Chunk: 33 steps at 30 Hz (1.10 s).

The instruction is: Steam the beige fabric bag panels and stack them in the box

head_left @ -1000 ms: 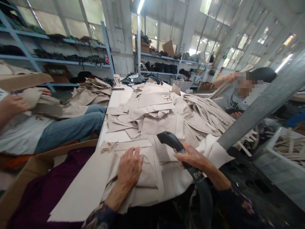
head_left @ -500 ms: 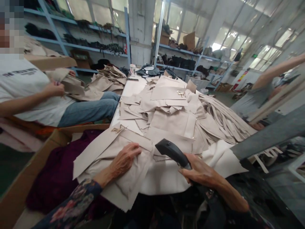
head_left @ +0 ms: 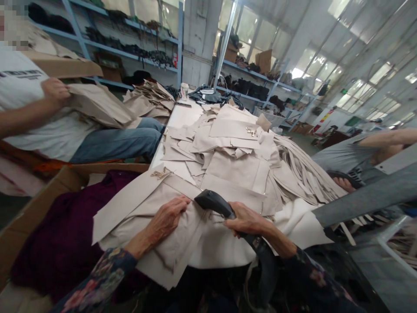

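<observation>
My left hand (head_left: 169, 215) rests on a beige fabric panel (head_left: 182, 261) at the near left of the table, its fingers slightly bent and laid on the cloth. A flat beige strip (head_left: 127, 202) lies along that panel's left side, with a gold-coloured metal piece (head_left: 159, 174) at its top. My right hand (head_left: 249, 219) is closed round the handle of a black hand-held tool (head_left: 213, 201) with a curved head. The head is just right of my left fingertips, over the panel's edge. A thick dark hose-like part (head_left: 267, 274) hangs below my right wrist.
Beige cut pieces (head_left: 228, 165) cover the white table (head_left: 187, 114), with long strips (head_left: 299, 161) at the right. A box of purple cloth (head_left: 78, 221) stands left. One person (head_left: 22, 104) handles fabric at left; another (head_left: 355, 152) is at right. A metal bar (head_left: 365, 191) crosses the right side.
My right hand has brought the black tool leftward, closer to my left hand. My left hand has barely moved. The person at left has raised a hand with fabric.
</observation>
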Motion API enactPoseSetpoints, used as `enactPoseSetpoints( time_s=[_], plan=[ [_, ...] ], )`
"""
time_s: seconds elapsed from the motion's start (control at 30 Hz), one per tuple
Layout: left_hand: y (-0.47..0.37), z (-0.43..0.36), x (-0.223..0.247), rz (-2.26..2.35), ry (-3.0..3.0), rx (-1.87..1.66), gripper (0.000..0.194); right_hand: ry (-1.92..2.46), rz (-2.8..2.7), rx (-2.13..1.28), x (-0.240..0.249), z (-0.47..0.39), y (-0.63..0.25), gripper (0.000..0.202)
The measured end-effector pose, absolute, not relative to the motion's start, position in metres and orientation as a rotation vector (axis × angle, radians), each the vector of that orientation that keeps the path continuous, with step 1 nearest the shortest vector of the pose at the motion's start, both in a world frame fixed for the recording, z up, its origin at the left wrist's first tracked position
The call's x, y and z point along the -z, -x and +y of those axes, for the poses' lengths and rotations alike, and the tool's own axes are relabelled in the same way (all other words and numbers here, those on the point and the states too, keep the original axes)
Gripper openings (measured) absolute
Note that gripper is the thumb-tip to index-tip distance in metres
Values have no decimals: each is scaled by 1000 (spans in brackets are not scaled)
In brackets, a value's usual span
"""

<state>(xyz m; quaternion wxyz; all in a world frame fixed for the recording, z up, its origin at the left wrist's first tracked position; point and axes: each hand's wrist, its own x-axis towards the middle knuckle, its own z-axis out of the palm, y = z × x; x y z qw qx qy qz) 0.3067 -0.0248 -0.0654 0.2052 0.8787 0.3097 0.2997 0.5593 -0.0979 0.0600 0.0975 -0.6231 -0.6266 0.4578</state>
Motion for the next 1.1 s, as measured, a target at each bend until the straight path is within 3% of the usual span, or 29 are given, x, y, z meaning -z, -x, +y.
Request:
enactPoseSetpoints(
  time_s=[0.27, 0.53, 0.8, 1.1],
  plan=[
    [-337, -27, 37, 1148, -2527, -522, 22, 1907, -1595, -1193, -75, -142, -599, 6],
    [-384, -18, 57, 1290, -2349, -581, 41, 1850, -1550, -1238, -63, -168, -607, 5],
    [-412, -11, 40, 1580, -2534, -229, 29, 1811, -1476, -1306, -56, -163, -608, 17],
    [-422, 3, 45, 1623, -2471, -292, 22, 1861, -1450, -1280, -50, -159, -610, 14]
  ],
)
